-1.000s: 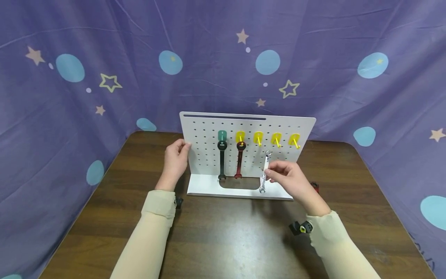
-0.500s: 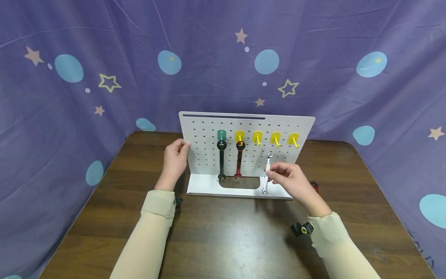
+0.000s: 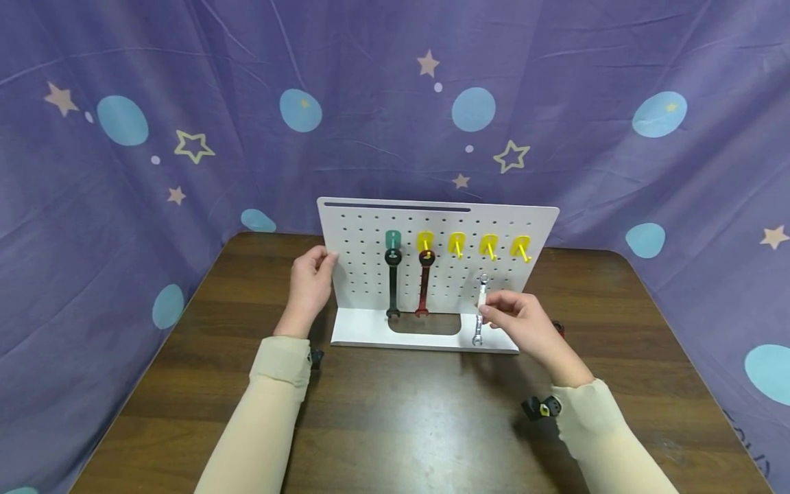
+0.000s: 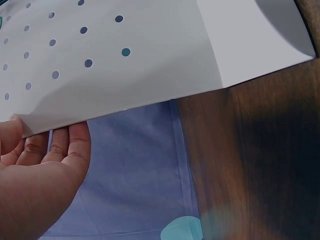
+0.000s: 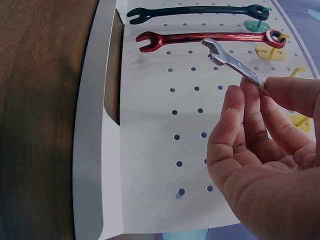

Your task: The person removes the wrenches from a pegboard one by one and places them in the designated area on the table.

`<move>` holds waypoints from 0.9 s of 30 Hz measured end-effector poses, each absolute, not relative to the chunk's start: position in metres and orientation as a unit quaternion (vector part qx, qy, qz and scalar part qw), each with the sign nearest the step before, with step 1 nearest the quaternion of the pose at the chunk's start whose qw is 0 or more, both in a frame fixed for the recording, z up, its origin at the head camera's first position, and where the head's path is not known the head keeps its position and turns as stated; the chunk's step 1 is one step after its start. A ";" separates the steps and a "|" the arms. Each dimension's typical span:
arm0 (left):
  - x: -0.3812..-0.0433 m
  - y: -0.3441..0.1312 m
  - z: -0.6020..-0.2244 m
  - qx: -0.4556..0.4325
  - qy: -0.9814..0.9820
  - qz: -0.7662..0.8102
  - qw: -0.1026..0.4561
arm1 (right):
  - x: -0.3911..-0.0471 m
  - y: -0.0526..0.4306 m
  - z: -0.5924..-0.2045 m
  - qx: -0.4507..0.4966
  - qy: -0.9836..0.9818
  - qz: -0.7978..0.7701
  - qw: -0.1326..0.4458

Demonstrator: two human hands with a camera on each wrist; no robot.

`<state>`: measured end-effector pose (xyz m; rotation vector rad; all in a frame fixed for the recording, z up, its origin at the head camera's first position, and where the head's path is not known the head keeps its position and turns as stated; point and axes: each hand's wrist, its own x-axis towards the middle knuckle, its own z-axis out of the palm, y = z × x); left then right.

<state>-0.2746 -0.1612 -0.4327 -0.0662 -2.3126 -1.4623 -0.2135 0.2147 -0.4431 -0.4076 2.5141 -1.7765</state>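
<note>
My right hand (image 3: pixel 524 319) pinches a silver combination wrench (image 3: pixel 478 322) at mid-handle, in front of the right part of a white pegboard (image 3: pixel 364 274). The wrench stands nearly upright, ring end up, below the yellow hooks. In the right wrist view its open-ended head (image 5: pixel 216 52) points away from my thumb. My left hand (image 3: pixel 310 285) grips the board's left edge, thumb on the front and fingers behind, as the left wrist view shows. A black wrench (image 3: pixel 393 285) hangs from the green hook (image 3: pixel 393 240), and a red wrench (image 3: pixel 424 285) from the leftmost yellow hook (image 3: pixel 425 240).
Three yellow hooks to the right, among them the far right one (image 3: pixel 521 248), carry nothing. A red and black object (image 3: pixel 559 328) lies on the wooden table (image 3: pixel 395 418), partly behind my right wrist. A purple curtain (image 3: pixel 382 82) surrounds the table.
My right hand has moved slightly right and down with the silver wrench, which now stands more upright. The left hand stays on the board's edge.
</note>
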 end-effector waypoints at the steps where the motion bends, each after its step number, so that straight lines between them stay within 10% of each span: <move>1: -0.275 -0.161 -0.432 -0.024 -0.828 -0.523 0.201 | -0.213 0.216 -0.444 -0.129 0.811 -0.571 0.019; 27: -0.274 -0.162 -0.432 -0.020 -0.835 -0.514 0.194 | -0.204 0.242 -0.461 -0.085 0.816 -0.571 0.020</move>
